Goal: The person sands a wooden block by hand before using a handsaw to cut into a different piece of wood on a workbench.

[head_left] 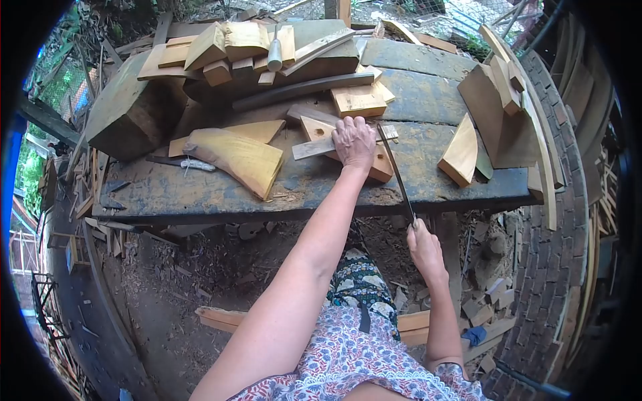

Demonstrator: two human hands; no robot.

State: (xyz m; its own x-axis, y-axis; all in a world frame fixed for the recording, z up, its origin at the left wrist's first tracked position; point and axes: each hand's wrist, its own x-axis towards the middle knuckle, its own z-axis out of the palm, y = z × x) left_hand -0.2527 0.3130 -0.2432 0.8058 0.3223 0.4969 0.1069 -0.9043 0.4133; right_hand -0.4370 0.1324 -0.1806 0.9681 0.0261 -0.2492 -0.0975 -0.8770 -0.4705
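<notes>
My left hand [354,144] presses down on a thin wooden strip [313,148], its fingers bent over it. The strip lies across a wooden block [381,166] with round holes, and its short end [388,134] sticks out to the right of the hand. My right hand [426,247] is wrapped round the handle of a long, narrow saw [399,175] in front of the bench edge. The saw's blade slants up and to the left, beside the strip's right end. Below the left hand's palm, the contact is hidden.
The worn bench [428,93] carries a curved yellowish block [237,157] at left and a wedge-shaped block [460,150] at right. A large timber [134,107] with stacked offcuts stands at back left. Boards [491,120] lean at right. Scraps litter the ground.
</notes>
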